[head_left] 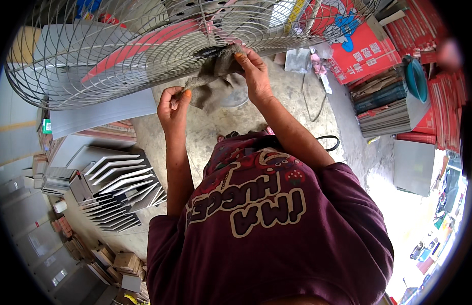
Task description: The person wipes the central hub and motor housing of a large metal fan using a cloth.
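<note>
A grey-brown, dusty-looking cloth hangs bunched between my two hands in front of a large fan with a round wire guard. My left hand pinches the cloth's lower left corner between thumb and fingers. Higher up and to the right, my right hand grips its upper edge close to the dark hub of the guard. Fuzzy grey lint clings along the cloth's top edge. Behind the wires shows a red fan blade. I cannot tell whether the cloth touches the guard.
Several tiles stand fanned out on the concrete floor at left. To the right are a red carton, stacked red boxes and a teal basin. A thin cord lies on the floor. Wood pieces are at lower left.
</note>
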The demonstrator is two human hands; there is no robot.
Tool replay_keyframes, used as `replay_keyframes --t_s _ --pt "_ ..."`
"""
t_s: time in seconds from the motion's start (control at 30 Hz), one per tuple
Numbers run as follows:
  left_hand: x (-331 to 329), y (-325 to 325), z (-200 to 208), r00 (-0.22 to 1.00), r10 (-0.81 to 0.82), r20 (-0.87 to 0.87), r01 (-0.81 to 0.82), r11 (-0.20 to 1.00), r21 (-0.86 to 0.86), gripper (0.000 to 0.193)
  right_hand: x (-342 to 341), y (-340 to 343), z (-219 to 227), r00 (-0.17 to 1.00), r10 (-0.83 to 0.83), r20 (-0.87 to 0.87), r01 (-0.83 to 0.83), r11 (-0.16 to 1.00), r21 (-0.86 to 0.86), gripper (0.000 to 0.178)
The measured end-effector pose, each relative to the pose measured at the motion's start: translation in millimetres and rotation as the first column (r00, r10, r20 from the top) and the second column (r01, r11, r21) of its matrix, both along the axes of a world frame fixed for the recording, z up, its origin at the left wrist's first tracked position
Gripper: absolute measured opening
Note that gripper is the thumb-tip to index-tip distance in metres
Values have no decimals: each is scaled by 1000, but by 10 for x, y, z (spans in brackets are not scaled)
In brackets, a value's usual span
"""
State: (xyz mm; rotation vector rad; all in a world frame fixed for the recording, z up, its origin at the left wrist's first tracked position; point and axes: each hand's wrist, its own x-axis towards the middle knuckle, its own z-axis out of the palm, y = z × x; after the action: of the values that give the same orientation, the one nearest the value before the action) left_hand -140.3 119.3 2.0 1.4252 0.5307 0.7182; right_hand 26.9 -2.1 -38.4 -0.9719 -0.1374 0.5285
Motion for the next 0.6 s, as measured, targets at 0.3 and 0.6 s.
replay_keyframes --t_s 0.3,0.6 --pt "-181 17 63 996 83 -14 -82 995 51 17 -180 297 30 993 112 -39 -114 993 -33 10" --pt "-194 44 188 994 101 40 -102 994 45 18 -214 263 381 991 131 24 -133 985 110 12"
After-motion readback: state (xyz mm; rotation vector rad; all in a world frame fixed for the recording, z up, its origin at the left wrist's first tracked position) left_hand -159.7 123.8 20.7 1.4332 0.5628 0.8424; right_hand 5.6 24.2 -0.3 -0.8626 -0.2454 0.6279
